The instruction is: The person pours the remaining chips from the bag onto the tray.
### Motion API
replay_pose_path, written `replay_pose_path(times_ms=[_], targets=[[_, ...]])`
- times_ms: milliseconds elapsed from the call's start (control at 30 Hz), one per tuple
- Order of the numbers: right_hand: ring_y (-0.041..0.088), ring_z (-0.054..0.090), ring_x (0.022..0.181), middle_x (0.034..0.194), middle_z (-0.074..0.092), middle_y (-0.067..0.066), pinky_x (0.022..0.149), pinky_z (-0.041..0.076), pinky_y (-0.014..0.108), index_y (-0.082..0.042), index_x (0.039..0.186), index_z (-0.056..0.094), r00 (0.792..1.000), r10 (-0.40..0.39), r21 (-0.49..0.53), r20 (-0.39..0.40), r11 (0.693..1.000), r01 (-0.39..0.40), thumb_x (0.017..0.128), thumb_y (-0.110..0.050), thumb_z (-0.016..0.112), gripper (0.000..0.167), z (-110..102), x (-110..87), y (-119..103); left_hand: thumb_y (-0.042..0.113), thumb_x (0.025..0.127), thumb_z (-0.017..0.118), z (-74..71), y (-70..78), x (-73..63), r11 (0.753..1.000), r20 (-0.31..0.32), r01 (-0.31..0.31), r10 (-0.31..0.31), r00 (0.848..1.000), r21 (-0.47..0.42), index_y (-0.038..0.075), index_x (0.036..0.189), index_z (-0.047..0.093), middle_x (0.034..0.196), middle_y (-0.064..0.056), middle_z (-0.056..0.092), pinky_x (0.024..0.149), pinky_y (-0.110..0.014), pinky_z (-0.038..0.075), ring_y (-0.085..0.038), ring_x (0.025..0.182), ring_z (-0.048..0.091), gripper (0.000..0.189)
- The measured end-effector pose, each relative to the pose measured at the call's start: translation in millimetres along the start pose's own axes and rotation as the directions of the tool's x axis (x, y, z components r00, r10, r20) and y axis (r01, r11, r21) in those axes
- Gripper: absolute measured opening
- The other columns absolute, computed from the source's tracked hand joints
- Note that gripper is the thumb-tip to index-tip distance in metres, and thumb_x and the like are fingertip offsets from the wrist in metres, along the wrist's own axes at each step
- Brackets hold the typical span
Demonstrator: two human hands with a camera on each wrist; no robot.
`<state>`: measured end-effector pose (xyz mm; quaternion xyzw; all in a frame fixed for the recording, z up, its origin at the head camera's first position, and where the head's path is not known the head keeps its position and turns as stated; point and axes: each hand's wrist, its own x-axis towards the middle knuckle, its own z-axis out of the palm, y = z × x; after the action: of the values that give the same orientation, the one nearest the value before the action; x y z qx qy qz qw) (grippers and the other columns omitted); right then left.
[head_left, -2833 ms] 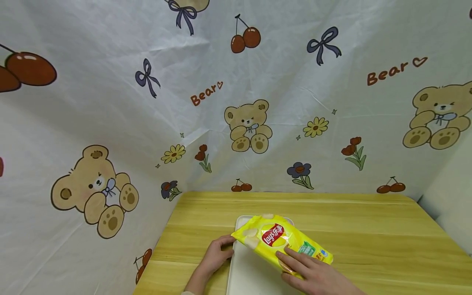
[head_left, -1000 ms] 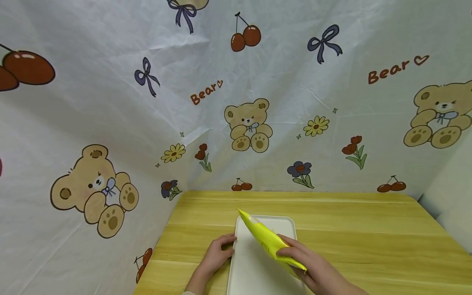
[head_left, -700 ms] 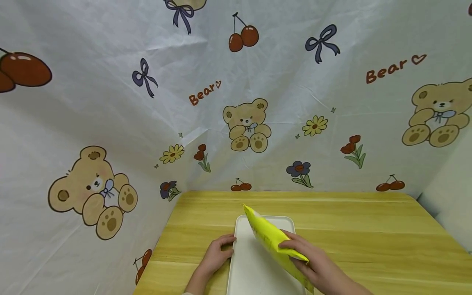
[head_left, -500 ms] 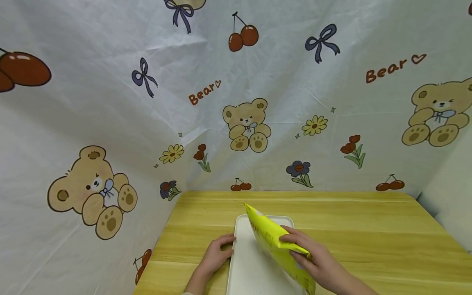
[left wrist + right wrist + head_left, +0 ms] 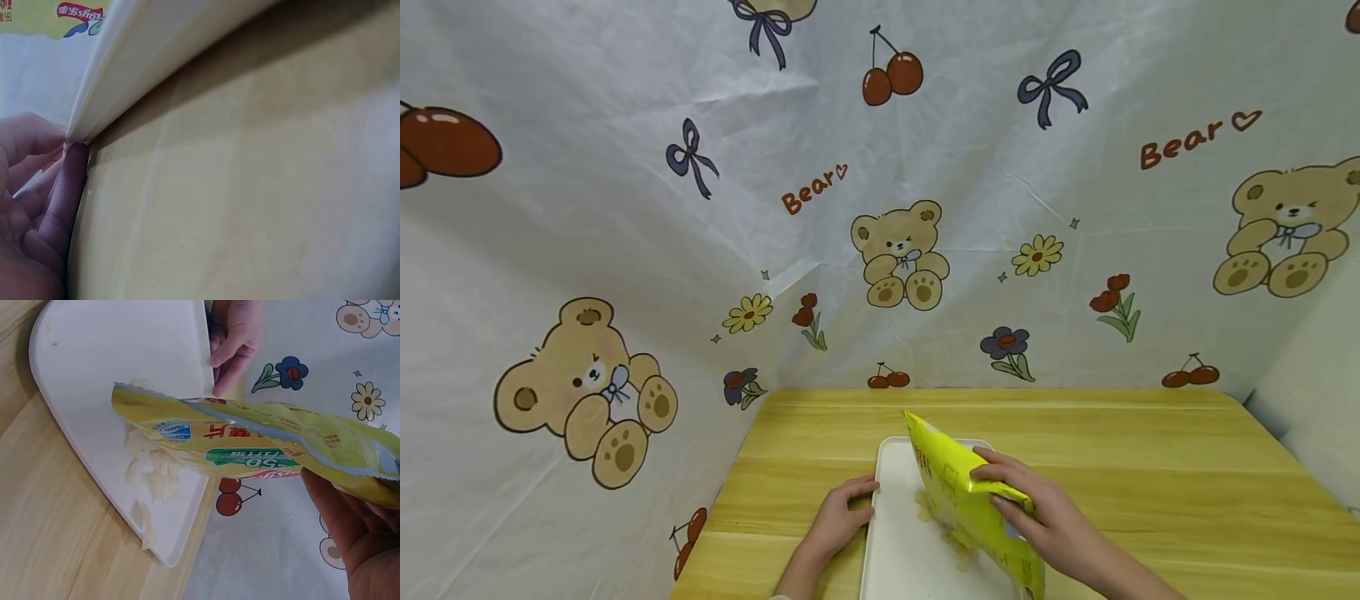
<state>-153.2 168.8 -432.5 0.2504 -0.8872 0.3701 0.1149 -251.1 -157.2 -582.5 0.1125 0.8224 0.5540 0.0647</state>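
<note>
My right hand grips a yellow Lay's potato chip bag by its upper end, thumb and fingers on opposite sides. The bag tilts over a white rectangular tray, and pale chips lie on the tray beneath it. In the right wrist view the bag hangs above a loose pile of chips, some near the tray's rim. My left hand holds the tray's left edge. The left wrist view shows its thumb and fingers pinching the rim.
The tray stands on a wooden table. A white cloth printed with bears, cherries and bows hangs behind the table and along its left side. One small crumb lies apart on the tray.
The bag has turned from front-face-up to tilted edge-on, its upper end now further back and right. Chips have come out onto the tray within the last half second. The left hand has stayed put.
</note>
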Motion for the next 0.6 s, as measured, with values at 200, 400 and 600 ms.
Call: replay_pose_path(times_ms=[200, 400, 600], targets=[[0.021, 0.055, 0.135, 0.149, 0.054, -0.002, 0.099, 0.053, 0.026, -0.035, 0.123, 0.064, 0.999, -0.039, -0.022, -0.012, 0.999, 0.039, 0.094, -0.012, 0.067, 0.037, -0.9, 1.9, 1.6, 0.005, 0.087, 0.069, 0.4, -1.4, 0.7, 0.999, -0.002, -0.006, 0.006, 1.000, 0.040, 0.008, 0.125, 0.070, 0.143, -0.013, 0.058, 0.114, -0.058, 0.034, -0.041, 0.140, 0.043, 0.039], [0.016, 0.056, 0.133, 0.147, 0.056, -0.002, 0.097, 0.053, 0.023, -0.034, 0.122, 0.065, 0.997, -0.073, 0.003, -0.024, 0.997, 0.073, 0.096, -0.012, 0.065, 0.034, -3.6, 4.8, 2.5, 0.005, 0.086, 0.070, -0.3, -1.4, 0.3, 0.998, -0.008, -0.015, 0.016, 1.000, 0.062, 0.008, 0.124, 0.070, 0.142, -0.012, 0.059, 0.113, -0.051, 0.035, -0.040, 0.140, 0.045, 0.038], [0.000, 0.049, 0.135, 0.145, 0.057, 0.008, 0.098, 0.049, 0.016, -0.028, 0.125, 0.065, 0.989, -0.136, 0.082, -0.056, 0.987, 0.141, 0.097, -0.009, 0.062, 0.033, -12.4, 10.4, 1.4, 0.006, 0.086, 0.070, -0.7, -0.3, 0.5, 0.999, -0.003, -0.016, 0.016, 1.000, 0.048, 0.008, 0.126, 0.070, 0.143, -0.012, 0.058, 0.114, -0.055, 0.034, -0.040, 0.140, 0.044, 0.039]])
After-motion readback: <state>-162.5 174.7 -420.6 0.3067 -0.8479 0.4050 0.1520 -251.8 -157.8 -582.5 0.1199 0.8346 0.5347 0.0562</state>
